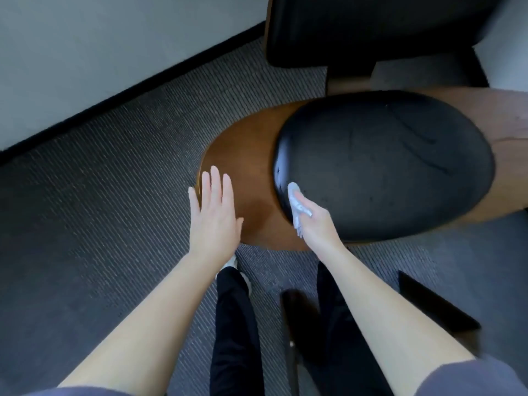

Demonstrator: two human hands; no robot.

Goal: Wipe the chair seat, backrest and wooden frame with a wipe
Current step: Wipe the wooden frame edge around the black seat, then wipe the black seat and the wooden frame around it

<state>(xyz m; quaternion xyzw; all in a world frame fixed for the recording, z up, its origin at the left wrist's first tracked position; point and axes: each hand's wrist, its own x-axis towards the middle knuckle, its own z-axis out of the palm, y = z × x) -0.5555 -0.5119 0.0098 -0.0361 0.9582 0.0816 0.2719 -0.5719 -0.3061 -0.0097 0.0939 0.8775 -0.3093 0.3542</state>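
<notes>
1. Head view is looking down at a chair standing on grey ribbed carpet (pixel 114 195) near a pale wall (pixel 85 52) with a black baseboard (pixel 128 90).
2. Seat (pixel 383 167): a black, rounded cushion is sitting on the wooden frame (pixel 245 155), which is showing as a brown curved panel sticking out to the cushion's left and along its far right edge.
3. Backrest (pixel 357 30): a black padded block is sitting at the top of the frame, beyond the seat.
4. Right hand (pixel 314 221) is pinching the wipe (pixel 297 207), its fingers and thumb curling around it.
5. The wipe, white and crumpled, is pressing against the near-left rim of the seat cushion, right where the cushion is meeting the wood; a loose end is hanging below the hand.
6. Left hand (pixel 214 212) is lying palm down over the near-left edge of the wooden frame, fingers straight and slightly spread, holding nothing. Whether the palm is actually touching the wood cannot be told.
7. Both hands are near each other, with a patch of bare wood showing between them.
8. Both forearms are bare and are reaching in from grey sleeves (pixel 471 378) at the bottom corners.
9. Black trousers (pixel 234 324) and a white shoe (pixel 231 262) are showing below the hands, on the carpet.
</notes>
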